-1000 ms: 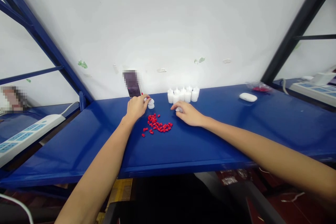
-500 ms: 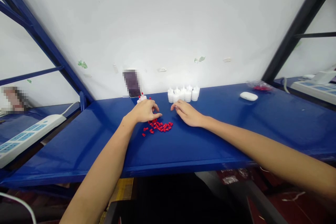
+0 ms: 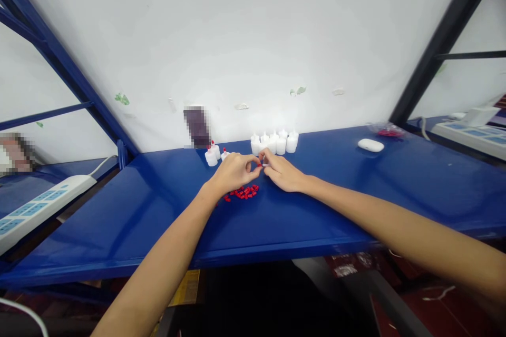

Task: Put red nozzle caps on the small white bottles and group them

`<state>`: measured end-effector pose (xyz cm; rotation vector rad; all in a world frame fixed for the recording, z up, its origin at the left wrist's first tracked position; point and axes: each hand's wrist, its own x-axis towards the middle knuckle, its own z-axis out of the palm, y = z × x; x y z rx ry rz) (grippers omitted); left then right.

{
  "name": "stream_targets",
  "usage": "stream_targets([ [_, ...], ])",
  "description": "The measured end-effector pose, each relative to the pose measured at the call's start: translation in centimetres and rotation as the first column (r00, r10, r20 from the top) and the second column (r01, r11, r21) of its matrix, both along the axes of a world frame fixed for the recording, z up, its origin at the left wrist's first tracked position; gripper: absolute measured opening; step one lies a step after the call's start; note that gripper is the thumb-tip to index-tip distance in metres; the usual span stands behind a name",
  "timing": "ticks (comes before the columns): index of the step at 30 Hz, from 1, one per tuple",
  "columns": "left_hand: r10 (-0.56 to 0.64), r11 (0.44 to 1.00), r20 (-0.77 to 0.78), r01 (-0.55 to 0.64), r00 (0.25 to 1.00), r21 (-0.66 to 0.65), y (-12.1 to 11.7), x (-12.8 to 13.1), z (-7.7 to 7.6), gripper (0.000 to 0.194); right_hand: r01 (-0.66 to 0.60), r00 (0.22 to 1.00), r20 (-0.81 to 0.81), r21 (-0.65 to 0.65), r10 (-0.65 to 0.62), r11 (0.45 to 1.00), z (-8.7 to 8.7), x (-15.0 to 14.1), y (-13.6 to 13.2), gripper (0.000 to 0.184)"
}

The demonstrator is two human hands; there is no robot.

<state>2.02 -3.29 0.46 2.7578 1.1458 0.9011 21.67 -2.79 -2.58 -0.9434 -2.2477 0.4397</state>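
My left hand hovers over a heap of small red caps on the blue shelf, its thumb and forefinger pinched on one red cap. My right hand meets it fingertip to fingertip, closed around a small white bottle that is mostly hidden. Just behind the hands stands a cluster of several uncapped white bottles. Two white bottles with red caps stand left of the hands.
A blurred-out phone leans on the white wall behind the capped bottles. A white oval case and a clear bag of red bits lie at the right. Power strips rest on the side shelves.
My left hand left a capped bottle by the phone, passed over the red heap and came right with a cap. The right hand lifted slightly to meet it.
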Motion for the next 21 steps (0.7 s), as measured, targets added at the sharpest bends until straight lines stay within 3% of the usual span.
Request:
stream_targets([
  [6, -0.112, 0.989, -0.071, 0.119, 0.991, 0.094, 0.0, 0.1, -0.4, 0.01, -0.059, 0.998, 0.035, 0.041, 0.058, 0.997, 0.7, -0.2, -0.8, 0.024],
  [12, -0.181, 0.97, -0.004, 0.179, 0.983, 0.164, -0.1, 0.3, -0.6, 0.011, -0.045, 0.997, 0.067, 0.067, 0.04, 0.997, 1.2, -0.1, -1.4, 0.024],
  [17, -0.211, 0.973, 0.169, 0.191, 0.963, 0.125, -0.5, 1.1, -0.9, 0.011, -0.069, 0.993, -0.094, -0.015, 0.068, 0.997, 1.3, 0.1, -1.3, 0.017],
  [21, -0.202, 0.979, 0.199, 0.202, 0.959, 0.024, -0.6, 1.6, -1.3, 0.015, -0.152, 0.958, -0.262, -0.12, 0.117, 0.981, 1.2, 0.0, -1.2, 0.015],
])
